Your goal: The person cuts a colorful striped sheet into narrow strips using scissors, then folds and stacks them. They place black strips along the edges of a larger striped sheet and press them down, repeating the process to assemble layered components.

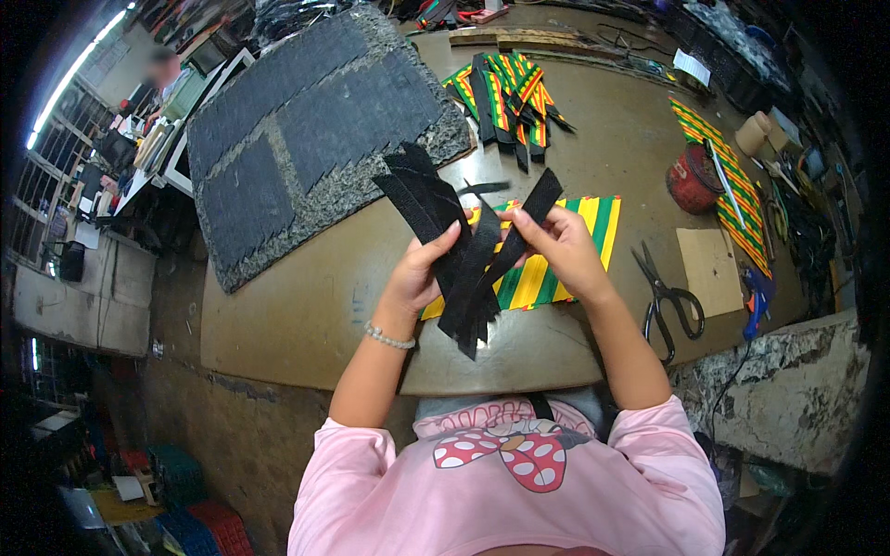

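My left hand (pixel 421 264) grips a bundle of black fabric strips (pixel 434 206) that hang slanting over the table's near side. Between the fingers of my right hand (pixel 563 243) is one black strip (pixel 538 206), pinched near its middle, its lower end crossing the bundle. Beneath both hands lies a yellow, green and white striped cloth (pixel 604 232), partly covered by the strips and my hands. A small dark scrap (pixel 486 187) rests on the table just beyond the strips.
Scissors (pixel 667 301) lie at the right beside a tan card (pixel 709 269). A red pot (pixel 693 181) stands by patterned cloth (pixel 742 222). Farther off is a pile of patterned strips (pixel 508 102). A big stone slab (pixel 315 130) takes up the far left of the table (pixel 297 338).
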